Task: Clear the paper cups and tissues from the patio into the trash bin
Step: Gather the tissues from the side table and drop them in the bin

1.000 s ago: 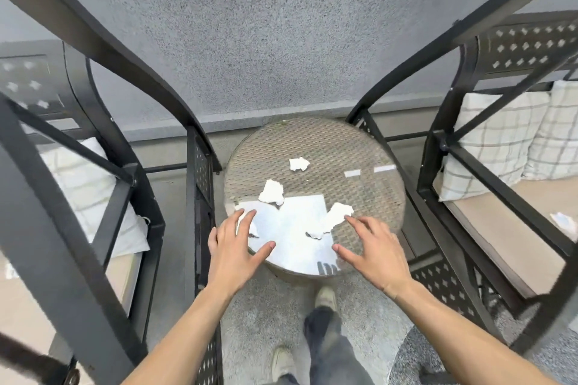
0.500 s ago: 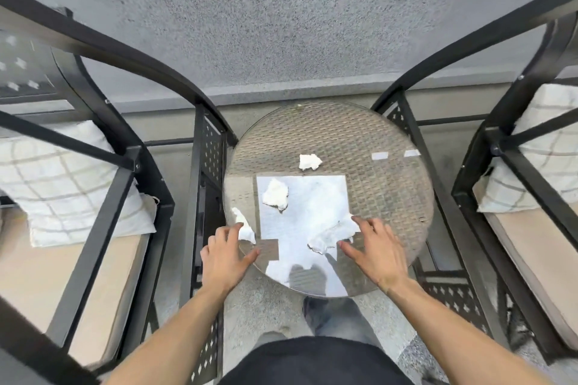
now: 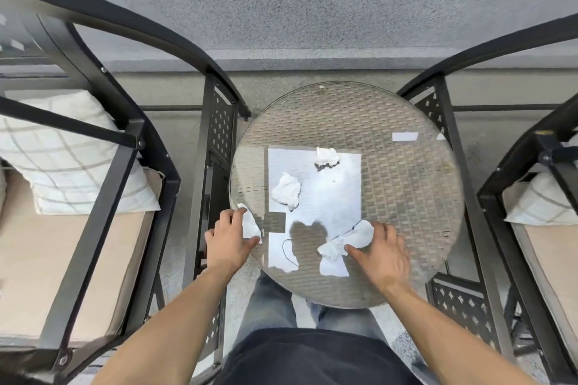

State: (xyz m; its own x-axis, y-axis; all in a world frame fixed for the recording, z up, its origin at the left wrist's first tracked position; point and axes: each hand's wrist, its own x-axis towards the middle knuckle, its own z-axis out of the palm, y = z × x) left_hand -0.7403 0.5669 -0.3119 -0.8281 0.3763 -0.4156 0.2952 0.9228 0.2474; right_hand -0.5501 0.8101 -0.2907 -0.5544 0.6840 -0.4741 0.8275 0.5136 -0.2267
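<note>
Several crumpled white tissues lie on a round glass-topped wicker table [image 3: 406, 197]. My left hand [image 3: 230, 236] is at the table's near left edge, thumb and fingers closing around a tissue [image 3: 250, 225]. My right hand [image 3: 380, 251] rests on the near part of the top, fingers pinching another tissue [image 3: 350, 239]. Two more tissues lie untouched further in: one [image 3: 286, 191] left of centre, one [image 3: 327, 157] beyond it. No paper cups or trash bin show.
Black metal patio chairs stand close on both sides, the left chair [image 3: 103, 172] and the right chair [image 3: 500, 197], each with tan seat cushions and checked pillows. A grey stucco wall [image 3: 281, 3] rises behind the table. My legs stand at the table's near edge.
The view tilted further down over the table. Both hands closed in on the two nearest tissues, and their fingers now curl around them.
</note>
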